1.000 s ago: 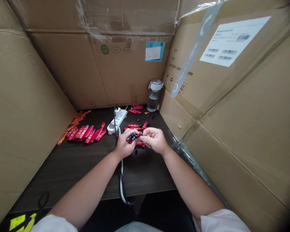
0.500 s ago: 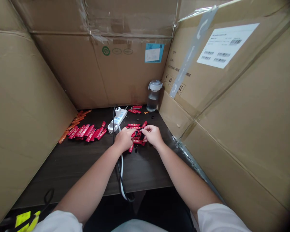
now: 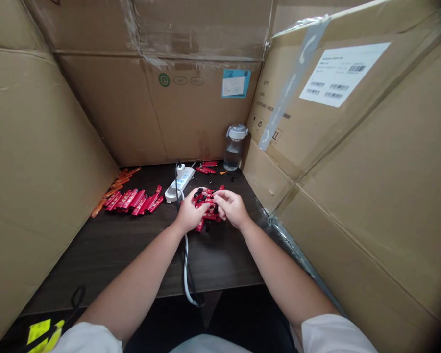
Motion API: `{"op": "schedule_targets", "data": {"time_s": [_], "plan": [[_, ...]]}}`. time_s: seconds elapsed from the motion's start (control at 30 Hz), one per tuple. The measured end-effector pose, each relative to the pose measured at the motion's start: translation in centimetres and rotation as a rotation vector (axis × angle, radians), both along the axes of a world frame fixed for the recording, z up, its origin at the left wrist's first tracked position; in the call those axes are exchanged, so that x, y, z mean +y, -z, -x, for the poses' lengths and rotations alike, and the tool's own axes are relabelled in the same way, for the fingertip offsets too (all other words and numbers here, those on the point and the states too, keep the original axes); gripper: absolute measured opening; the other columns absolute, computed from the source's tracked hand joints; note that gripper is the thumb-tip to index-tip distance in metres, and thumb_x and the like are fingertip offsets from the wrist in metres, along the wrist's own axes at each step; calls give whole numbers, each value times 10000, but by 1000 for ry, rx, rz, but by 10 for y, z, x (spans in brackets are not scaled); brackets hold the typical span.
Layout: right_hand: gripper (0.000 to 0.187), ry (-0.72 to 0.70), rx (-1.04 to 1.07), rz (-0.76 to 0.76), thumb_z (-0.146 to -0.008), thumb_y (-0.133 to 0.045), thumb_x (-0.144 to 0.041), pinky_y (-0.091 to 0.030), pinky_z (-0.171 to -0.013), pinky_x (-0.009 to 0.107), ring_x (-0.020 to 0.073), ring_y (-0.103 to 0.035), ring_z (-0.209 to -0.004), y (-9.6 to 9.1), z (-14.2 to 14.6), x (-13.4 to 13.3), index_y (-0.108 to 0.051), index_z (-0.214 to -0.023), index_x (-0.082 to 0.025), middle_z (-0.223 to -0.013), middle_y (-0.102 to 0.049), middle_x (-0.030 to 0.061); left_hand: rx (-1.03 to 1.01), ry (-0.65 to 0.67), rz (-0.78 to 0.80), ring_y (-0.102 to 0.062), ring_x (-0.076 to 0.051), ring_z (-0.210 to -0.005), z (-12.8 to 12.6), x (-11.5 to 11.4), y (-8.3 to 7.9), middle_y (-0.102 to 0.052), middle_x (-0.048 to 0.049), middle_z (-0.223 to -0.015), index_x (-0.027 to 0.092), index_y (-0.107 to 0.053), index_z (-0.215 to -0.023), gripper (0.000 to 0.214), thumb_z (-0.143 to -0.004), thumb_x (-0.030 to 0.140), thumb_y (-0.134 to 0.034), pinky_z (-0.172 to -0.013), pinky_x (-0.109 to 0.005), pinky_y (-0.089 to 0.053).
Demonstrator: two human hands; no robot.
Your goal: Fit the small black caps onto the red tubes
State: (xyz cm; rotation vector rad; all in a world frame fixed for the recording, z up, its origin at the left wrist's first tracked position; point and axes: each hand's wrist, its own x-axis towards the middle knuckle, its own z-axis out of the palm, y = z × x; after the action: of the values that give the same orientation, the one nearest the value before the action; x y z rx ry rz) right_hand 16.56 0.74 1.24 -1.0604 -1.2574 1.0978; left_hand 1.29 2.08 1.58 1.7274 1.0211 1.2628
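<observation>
My left hand (image 3: pixel 188 214) and my right hand (image 3: pixel 232 207) meet over a small heap of red pieces with black parts (image 3: pixel 207 201) on the dark table (image 3: pixel 106 255). Both hands are closed, fingers curled around pieces of that heap and pressing them together. The heap lies just right of a white power strip (image 3: pixel 180 184). More of the same red pieces lie in a neat row (image 3: pixel 135 201) to the left, with several orange ones (image 3: pixel 112 189) beyond them.
Tall cardboard boxes (image 3: pixel 353 171) wall the table on the left, back and right. A clear water bottle (image 3: pixel 234 153) stands in the back right corner, a few red pieces (image 3: pixel 207 167) beside it. A white and black cable (image 3: pixel 186 264) hangs over the table's front edge.
A second ago both hands held a red and black piece lifted above the table. They have since dropped onto the heap and closed around it.
</observation>
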Motion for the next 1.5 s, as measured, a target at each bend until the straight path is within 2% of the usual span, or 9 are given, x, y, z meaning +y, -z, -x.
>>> {"op": "schedule_targets", "data": {"time_s": [0.17, 0.37, 0.53, 0.7, 0.9, 1.03, 1.2, 1.33, 1.5], "plan": [[308, -138, 91, 1, -680, -711, -389, -383, -384, 184, 66, -482, -446, -10, 10, -12, -592, -835, -151, -688, -609, 1, -260, 303, 399, -490, -53, -441, -10, -15, -3, -607, -10, -789, 167, -452, -1200, 572, -674, 204, -674, -419, -197, -405], [258, -249, -27, 13, -724, -678, -389, -372, -421, 199, 78, -471, -454, -15, 2, -13, -556, -751, -164, -587, -540, -31, -432, 459, 485, -519, -58, -485, -8, -19, -3, -606, -42, -934, 211, -427, -1242, 661, -648, 214, -717, -417, -202, -411], [295, -264, -57, -10, -745, -652, -420, -330, -398, 200, 66, -429, -410, -14, 0, -14, -505, -669, -176, -570, -512, -34, -552, 546, 553, -538, -75, -549, -5, -20, -7, -580, -7, -840, 212, -474, -1188, 580, -656, 146, -697, -433, -188, -412], [280, -235, -11, 13, -744, -649, -415, -343, -350, 197, 41, -433, -390, -10, 2, -13, -511, -792, -176, -831, -622, 20, -509, 504, 541, -576, -117, -560, -6, -19, -9, -578, 0, -749, 187, -463, -1138, 520, -663, 151, -672, -423, -187, -380], [329, -302, -31, 57, -687, -716, -394, -344, -353, 189, 57, -433, -384, -6, 0, -11, -540, -835, -159, -593, -527, -47, -293, 376, 543, -481, -61, -460, -3, -15, -1, -550, 54, -671, 203, -313, -1318, 790, -598, 80, -612, -470, -207, -378], [322, -319, 32, 12, -661, -740, -383, -362, -379, 190, 65, -467, -427, -8, 1, -14, -515, -740, -166, -620, -536, -34, -260, 438, 517, -513, -73, -505, 1, -15, -3, -551, 47, -665, 184, -378, -1254, 686, -630, 140, -661, -506, -213, -408], [296, -104, 151, -53, -692, -718, -386, -362, -346, 186, 55, -410, -358, -12, -7, -7, -519, -729, -169, -499, -497, -63, -388, 438, 499, -610, -135, -622, 0, -15, -11, -621, -39, -825, 150, -489, -1024, 462, -647, 260, -732, -506, -244, -490], [328, 89, 384, -82, -656, -746, -379, -383, -344, 183, 51, -405, -372, -18, -24, 3, -522, -802, -190, -549, -534, -61, -449, 268, 490, -641, -153, -637, 1, -11, -15, -649, -50, -869, 165, -460, -909, 432, -632, 306, -759, -460, -235, -502], [365, 69, 386, -86, -645, -758, -348, -431, -372, 188, 55, -479, -415, -20, -26, 1, -565, -912, -192, -711, -625, -21, -450, 175, 450, -651, -164, -637, 1, -9, -14, -670, -48, -841, 185, -432, -881, 425, -650, 345, -751, -435, -227, -503]]}}
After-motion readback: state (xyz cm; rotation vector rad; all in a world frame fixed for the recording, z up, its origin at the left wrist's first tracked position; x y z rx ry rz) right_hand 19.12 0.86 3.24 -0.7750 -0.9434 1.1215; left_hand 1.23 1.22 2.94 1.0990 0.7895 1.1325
